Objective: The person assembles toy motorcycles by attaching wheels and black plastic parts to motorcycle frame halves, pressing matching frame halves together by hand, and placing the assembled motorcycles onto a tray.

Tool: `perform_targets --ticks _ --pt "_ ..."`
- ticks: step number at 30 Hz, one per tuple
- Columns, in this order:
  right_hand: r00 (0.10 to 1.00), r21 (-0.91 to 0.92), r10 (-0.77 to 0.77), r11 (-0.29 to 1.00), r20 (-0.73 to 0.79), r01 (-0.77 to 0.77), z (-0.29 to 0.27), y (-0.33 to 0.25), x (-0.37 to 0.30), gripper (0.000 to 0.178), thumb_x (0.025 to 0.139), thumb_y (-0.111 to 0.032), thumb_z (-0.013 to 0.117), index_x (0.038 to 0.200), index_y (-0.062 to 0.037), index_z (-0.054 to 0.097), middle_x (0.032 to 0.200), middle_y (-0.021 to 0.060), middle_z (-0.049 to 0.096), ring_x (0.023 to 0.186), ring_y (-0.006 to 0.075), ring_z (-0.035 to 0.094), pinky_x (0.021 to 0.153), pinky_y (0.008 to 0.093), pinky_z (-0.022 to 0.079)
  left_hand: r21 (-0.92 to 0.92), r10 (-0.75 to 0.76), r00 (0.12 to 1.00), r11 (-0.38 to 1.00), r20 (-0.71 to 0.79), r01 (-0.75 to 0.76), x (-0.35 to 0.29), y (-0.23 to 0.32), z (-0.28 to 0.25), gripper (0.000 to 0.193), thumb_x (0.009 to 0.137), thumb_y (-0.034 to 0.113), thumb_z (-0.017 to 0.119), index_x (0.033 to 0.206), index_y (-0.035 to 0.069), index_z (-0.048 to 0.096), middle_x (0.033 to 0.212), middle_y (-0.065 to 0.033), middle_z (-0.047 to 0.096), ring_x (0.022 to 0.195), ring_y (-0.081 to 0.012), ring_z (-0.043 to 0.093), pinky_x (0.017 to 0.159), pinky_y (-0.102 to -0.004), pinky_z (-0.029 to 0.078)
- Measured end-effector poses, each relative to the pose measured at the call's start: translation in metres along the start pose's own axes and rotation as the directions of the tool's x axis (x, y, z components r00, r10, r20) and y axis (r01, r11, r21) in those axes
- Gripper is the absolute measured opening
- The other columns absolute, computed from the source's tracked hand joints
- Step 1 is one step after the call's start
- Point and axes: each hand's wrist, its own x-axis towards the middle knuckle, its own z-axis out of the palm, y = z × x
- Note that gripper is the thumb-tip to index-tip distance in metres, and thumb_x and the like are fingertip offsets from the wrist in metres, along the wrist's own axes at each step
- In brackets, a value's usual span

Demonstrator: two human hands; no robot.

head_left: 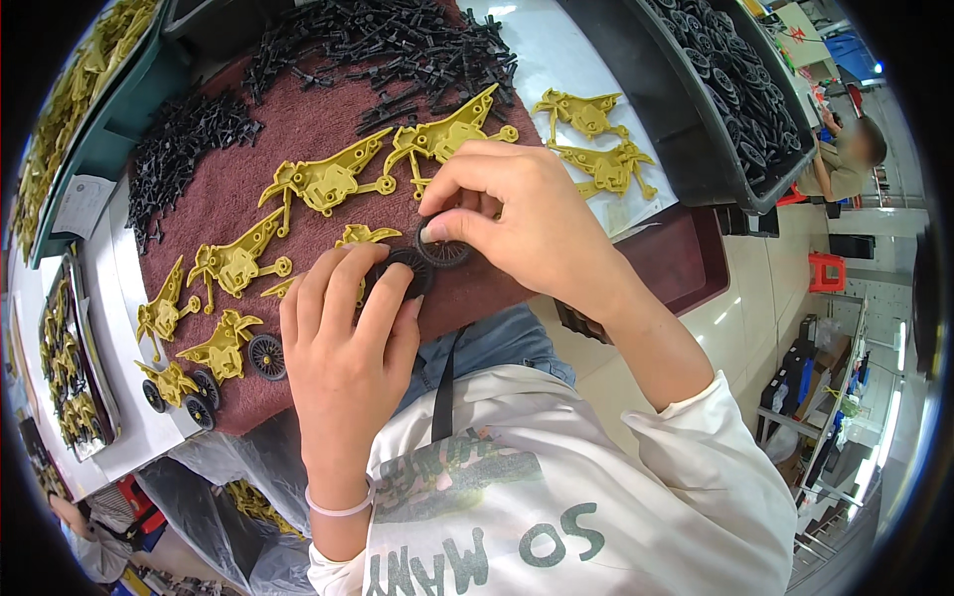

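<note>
My left hand (348,323) is closed around a yellow plastic toy motorcycle body (368,235), mostly hidden beneath the fingers. Between its fingertips and thumb shows a black toy wheel (409,274). Close beside it, my right hand (517,209) pinches a second black spoked wheel (444,250) by thumb and fingers at its upper left. The two wheels nearly touch or overlap; whether either is fixed to the body cannot be seen. Several more yellow bodies (326,184) lie around on the maroon towel (219,119). At the lower left, one body (171,382) has black wheels around it.
Small black plastic parts (397,50) lie heaped at the far side of the towel. A black bin (676,149) of wheels stands at the right, a green crate (99,149) of yellow parts at the left. More yellow bodies (601,164) lie on the white table. Other people (845,164) are farther off.
</note>
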Motion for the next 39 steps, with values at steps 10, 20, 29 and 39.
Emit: perform_targets --ticks 10,20,29,39 --pt "0.919 -0.3 -0.395 0.874 0.023 0.383 0.008 0.01 -0.012 0.013 0.077 -0.006 0.061 0.089 -0.0028 0.065 0.089 0.0079 0.06 0.088 0.0272 0.061 0.075 0.0382 0.051 -0.006 -0.011 1.0 1.0 -0.004 0.011 -0.002 0.0 0.001 0.026 0.078 0.011 0.072 0.104 0.011 0.066 0.117 -0.0053 0.062 0.115 -0.0271 0.057 0.097 -0.0431 0.043" --pt "0.889 -0.433 -0.438 0.78 0.137 0.451 0.0 0.008 -0.025 0.037 0.073 -0.011 0.07 0.108 0.0021 0.068 0.107 0.0106 0.066 0.098 0.0278 0.062 0.085 0.0384 0.052 -0.033 -0.022 1.0 0.999 -0.006 0.021 -0.005 -0.003 0.004 0.026 0.08 0.012 0.072 0.105 0.012 0.066 0.118 -0.0047 0.061 0.116 -0.0267 0.056 0.099 -0.0437 0.042" --pt "0.899 -0.425 -0.41 0.794 0.154 0.435 -0.003 0.005 -0.024 0.039 0.076 -0.015 0.075 0.11 0.0015 0.066 0.107 0.0097 0.064 0.102 0.0272 0.059 0.09 0.0382 0.049 -0.042 -0.014 1.0 0.999 0.007 0.014 -0.005 -0.005 0.004 0.027 0.08 0.013 0.071 0.107 0.012 0.066 0.119 -0.005 0.06 0.116 -0.027 0.055 0.099 -0.0445 0.042" --pt "0.916 -0.39 -0.383 0.831 0.119 0.398 -0.003 -0.002 -0.018 0.044 0.069 -0.003 0.073 0.112 0.0005 0.065 0.111 0.0135 0.063 0.096 0.032 0.062 0.082 0.0399 0.053 -0.042 -0.009 1.0 0.999 0.003 0.009 -0.007 -0.009 0.002 0.029 0.079 0.014 0.071 0.107 0.013 0.066 0.119 -0.0042 0.06 0.115 -0.0263 0.056 0.098 -0.0439 0.042"
